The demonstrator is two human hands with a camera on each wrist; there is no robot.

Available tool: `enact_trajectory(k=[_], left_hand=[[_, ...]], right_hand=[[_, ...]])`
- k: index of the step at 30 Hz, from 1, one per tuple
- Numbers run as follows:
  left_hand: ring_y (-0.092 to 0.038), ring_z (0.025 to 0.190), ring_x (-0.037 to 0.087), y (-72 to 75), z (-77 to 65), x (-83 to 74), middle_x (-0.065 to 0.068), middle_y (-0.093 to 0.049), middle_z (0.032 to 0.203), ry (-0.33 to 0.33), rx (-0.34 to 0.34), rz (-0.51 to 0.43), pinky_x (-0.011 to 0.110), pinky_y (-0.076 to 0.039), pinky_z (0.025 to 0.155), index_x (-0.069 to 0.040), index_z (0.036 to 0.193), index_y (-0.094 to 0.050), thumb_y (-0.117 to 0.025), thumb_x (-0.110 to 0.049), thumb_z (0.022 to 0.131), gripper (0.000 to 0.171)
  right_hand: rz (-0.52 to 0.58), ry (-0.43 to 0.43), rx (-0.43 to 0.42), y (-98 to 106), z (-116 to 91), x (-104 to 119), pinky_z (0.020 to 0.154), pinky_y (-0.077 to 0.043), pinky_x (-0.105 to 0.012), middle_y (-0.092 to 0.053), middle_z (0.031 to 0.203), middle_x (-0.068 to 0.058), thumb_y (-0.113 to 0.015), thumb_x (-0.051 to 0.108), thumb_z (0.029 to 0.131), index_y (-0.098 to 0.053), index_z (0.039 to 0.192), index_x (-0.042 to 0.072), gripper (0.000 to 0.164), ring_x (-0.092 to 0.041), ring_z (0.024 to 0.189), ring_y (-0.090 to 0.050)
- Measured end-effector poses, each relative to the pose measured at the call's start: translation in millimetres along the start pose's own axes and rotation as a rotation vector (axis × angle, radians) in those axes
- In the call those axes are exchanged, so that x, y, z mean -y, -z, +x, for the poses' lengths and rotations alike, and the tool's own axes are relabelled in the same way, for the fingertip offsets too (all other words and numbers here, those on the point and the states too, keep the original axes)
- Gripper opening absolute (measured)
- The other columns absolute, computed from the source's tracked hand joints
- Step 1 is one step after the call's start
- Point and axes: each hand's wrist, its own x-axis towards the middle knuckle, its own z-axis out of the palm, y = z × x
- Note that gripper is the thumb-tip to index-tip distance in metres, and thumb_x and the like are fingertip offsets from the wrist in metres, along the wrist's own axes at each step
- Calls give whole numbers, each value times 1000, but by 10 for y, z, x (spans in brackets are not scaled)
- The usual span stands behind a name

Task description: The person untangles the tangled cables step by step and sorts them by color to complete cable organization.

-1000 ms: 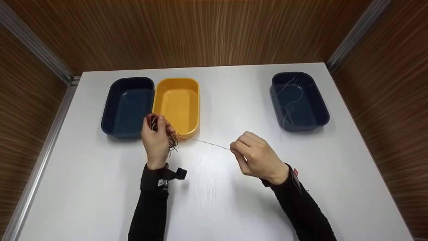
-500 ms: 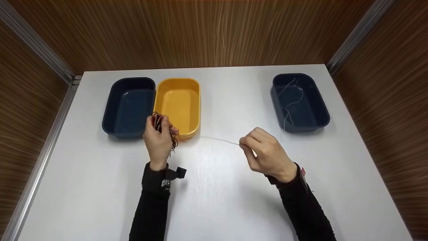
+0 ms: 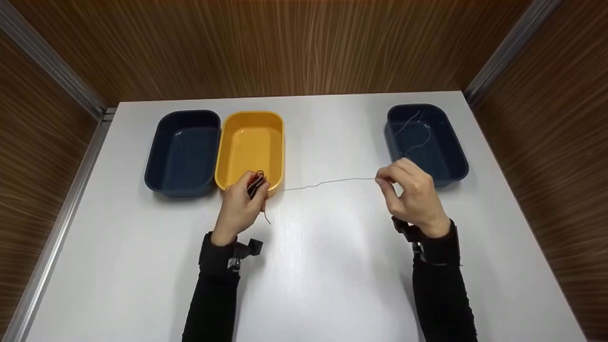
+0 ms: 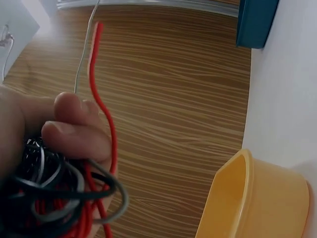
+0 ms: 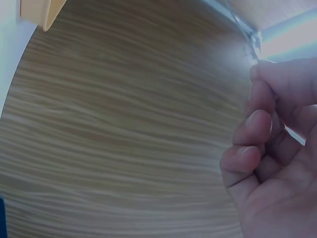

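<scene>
My left hand [image 3: 240, 209] grips a tangled bundle of wires [image 3: 256, 184] at the near end of the yellow bin [image 3: 251, 147]. In the left wrist view the bundle shows red, black and grey strands, and a loose red wire end [image 4: 110, 124] sticks out past the fingers. A thin grey wire [image 3: 327, 181] runs from the left hand across to my right hand [image 3: 414, 194], which pinches it between thumb and forefinger. That right hand overlaps the near left corner of the right dark blue bin [image 3: 451, 156]. In the right wrist view its other fingers [image 5: 247, 126] are curled.
Thin pale wires [image 3: 429, 135] lie in the right dark blue bin, partly hidden by the right hand. Another dark blue bin [image 3: 183, 152] stands against the left side of the yellow one. Wood-patterned panels [image 3: 304, 47] enclose the back and sides of the white table [image 3: 304, 285].
My right hand has moved right and away from me, drawing the grey wire out longer. The left hand has shifted right with the bundle and turned, now overlapping the yellow bin's near edge.
</scene>
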Motion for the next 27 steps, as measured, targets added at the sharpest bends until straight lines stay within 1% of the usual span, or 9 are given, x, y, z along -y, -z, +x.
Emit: enact_trajectory(k=[5,9,12,14,16,18,22,25,27], left_hand=[[-53,54,6,24,-32,-43,2,-60,68,-55,141,53,22,-44,54,-3,90,-57,-63,-9,96,11],[-52,54,6,44,-53,-67,1,-58,69,-81,255,19,21,-44,53,-4,90,-57,-60,-12,99,12],[-52,54,6,46,-68,-78,2,-57,68,-125,306,-32,21,-44,52,-4,90,-57,-59,-12,99,12],[-52,54,7,35,-77,-81,3,-58,68,-171,317,-62,21,-44,51,-4,90,-57,-59,-11,99,12],[-53,54,7,27,-84,-90,3,-59,68,-215,316,-73,21,-45,51,-3,90,-57,-60,-9,98,11],[-53,54,7,18,-88,-99,4,-59,68,-244,315,-80,21,-46,51,-3,91,-57,-60,-7,98,9],[-53,55,7,6,-89,-110,4,-60,68,-280,315,-61,21,-47,52,-2,90,-57,-62,-5,96,8],[-54,58,8,-6,-83,-116,3,-61,71,-296,327,-31,22,-48,55,-2,90,-58,-63,-5,95,8],[-55,61,9,-9,-79,-117,3,-62,72,-299,335,-6,21,-49,57,-3,90,-58,-64,-6,95,8]], right_hand=[[3,-20,-19,41,4,-183,61,-37,-18,-62,72,-6,-67,-7,80,-66,78,3,11,-14,65,-50],[23,-38,-17,57,-8,-327,62,-38,-14,-63,72,-7,-69,-8,80,-67,78,3,12,-13,65,-51],[29,-56,-19,70,-20,-418,63,-36,-13,-63,72,-8,-69,-9,81,-67,78,3,12,-12,65,-50],[29,-71,-24,73,-24,-466,63,-35,-14,-63,72,-9,-69,-8,81,-68,78,3,11,-12,64,-48],[30,-85,-26,69,-30,-510,62,-35,-15,-62,71,-9,-69,-8,81,-68,78,2,11,-12,64,-47],[33,-99,-28,62,-39,-545,62,-35,-15,-62,71,-10,-69,-8,82,-68,78,2,10,-10,64,-47],[19,-114,-36,41,-55,-605,61,-36,-16,-63,71,-10,-69,-6,82,-68,78,1,9,-7,65,-47],[5,-120,-58,25,-61,-643,60,-38,-19,-63,71,-10,-69,-5,82,-68,78,1,7,-8,65,-48],[2,-130,-82,18,-66,-666,61,-39,-18,-63,70,-12,-70,-5,82,-68,79,0,6,-9,65,-49]])
